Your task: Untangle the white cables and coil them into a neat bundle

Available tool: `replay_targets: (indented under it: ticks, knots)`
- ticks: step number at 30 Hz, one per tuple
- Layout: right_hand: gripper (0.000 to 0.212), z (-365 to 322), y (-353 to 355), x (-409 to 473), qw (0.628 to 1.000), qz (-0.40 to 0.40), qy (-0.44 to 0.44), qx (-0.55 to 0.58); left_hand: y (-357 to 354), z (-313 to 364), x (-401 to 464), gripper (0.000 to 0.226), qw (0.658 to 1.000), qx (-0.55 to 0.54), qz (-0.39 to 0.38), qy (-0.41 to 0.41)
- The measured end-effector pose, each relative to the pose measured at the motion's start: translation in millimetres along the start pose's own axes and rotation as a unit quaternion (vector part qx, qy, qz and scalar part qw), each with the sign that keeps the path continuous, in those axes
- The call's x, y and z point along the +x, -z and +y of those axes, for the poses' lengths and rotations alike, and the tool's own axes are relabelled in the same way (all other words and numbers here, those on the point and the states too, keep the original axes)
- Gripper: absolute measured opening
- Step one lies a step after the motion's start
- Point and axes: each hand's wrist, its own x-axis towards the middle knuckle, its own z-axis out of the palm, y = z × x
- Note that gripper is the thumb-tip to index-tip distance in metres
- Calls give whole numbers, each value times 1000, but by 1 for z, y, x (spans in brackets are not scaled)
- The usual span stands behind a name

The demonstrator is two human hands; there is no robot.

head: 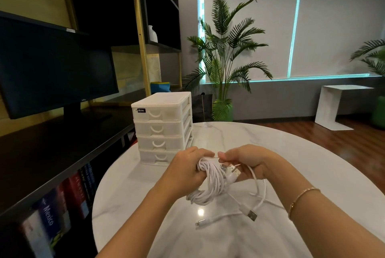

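Head view: left hand (185,166) grip hides coiled white cables (210,184); right hand (248,163) pinches a strand.

A grey wall (270,99) with blinded windows (250,24) (teal-lit at the edges) is seen beyond a wooden floor (312,134), potted palm (227,53) and dark shelving (62,136).

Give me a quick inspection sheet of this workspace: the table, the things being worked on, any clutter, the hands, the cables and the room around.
Surface: round white marble-look table, glossy.
Job's things: coiled bundle of white cables, held above the table.
Clutter: white four-drawer organiser at the table's far left.
Grippers: left hand grips the coil; right hand pinches a strand near a USB plug.
Cables: loose ends trail down; two plugs lie on the table.
Surroundings: dark monitor, books, palm plant, blinds.
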Motion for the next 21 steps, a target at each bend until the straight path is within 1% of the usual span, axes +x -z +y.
replay_targets:
  ticks: [2, 4, 6, 8, 9, 10, 11, 12, 13, 14, 15, 16, 17, 18, 19, 20, 21]
  knots:
    - [20, 6, 6, 4, 1000, 13, 2, -6, -1, 2, -1, 31, 999, -19, 36, -2]
    - [21, 16, 6, 7, 999, 39, 6, -22, 1, 3, 0, 21, 995, -47, 81, 27]
    - [20, 28, 6, 7, 998, 48, 17, -36, 4, 4, 2, 14, 987, -63, 126, 78]
    - [20, 34, 3, 5, 994, 60, 42, -82, 6, 4, 5, 14, 977, -56, 146, 145]
    - [22, 35, 1, 6, 985, 100, 75, -116, 6, 2, 8, 17, 972, -43, 147, 177]
    - [26, 36, -1, 7, 965, 170, 127, -152, 5, 0, 9, 20, 967, -25, 144, 209]
    - [28, 36, -5, 8, 929, 261, 190, -181, 5, -2, 10, 21, 961, -5, 138, 241]
    - [26, 35, -12, 4, 875, 352, 269, -194, 4, -6, 10, 21, 954, 10, 134, 270]
    - [23, 33, -21, -5, 810, 419, 364, -191, 2, -9, 10, 21, 947, 20, 132, 293]
    - [21, 32, -31, -14, 745, 451, 456, -185, 0, -12, 10, 21, 941, 29, 129, 312]
    - [22, 32, -41, -22, 695, 452, 525, -192, -2, -14, 11, 21, 937, 35, 126, 325]
    - [24, 36, -52, -28, 669, 426, 568, -221, -4, -14, 11, 21, 934, 33, 122, 335]
    - [26, 41, -64, -31, 679, 371, 574, -269, -6, -13, 11, 20, 932, 22, 118, 343]
    - [28, 45, -74, -34, 717, 309, 534, -323, -8, -11, 11, 19, 929, 0, 111, 352]
    - [31, 51, -82, -33, 760, 258, 466, -372, -9, -10, 10, 17, 926, -30, 103, 362]
    - [34, 57, -84, -29, 778, 237, 403, -420, -9, -10, 10, 16, 922, -64, 93, 370]
    - [36, 62, -83, -24, 780, 240, 355, -456, -9, -10, 10, 14, 917, -103, 80, 377]
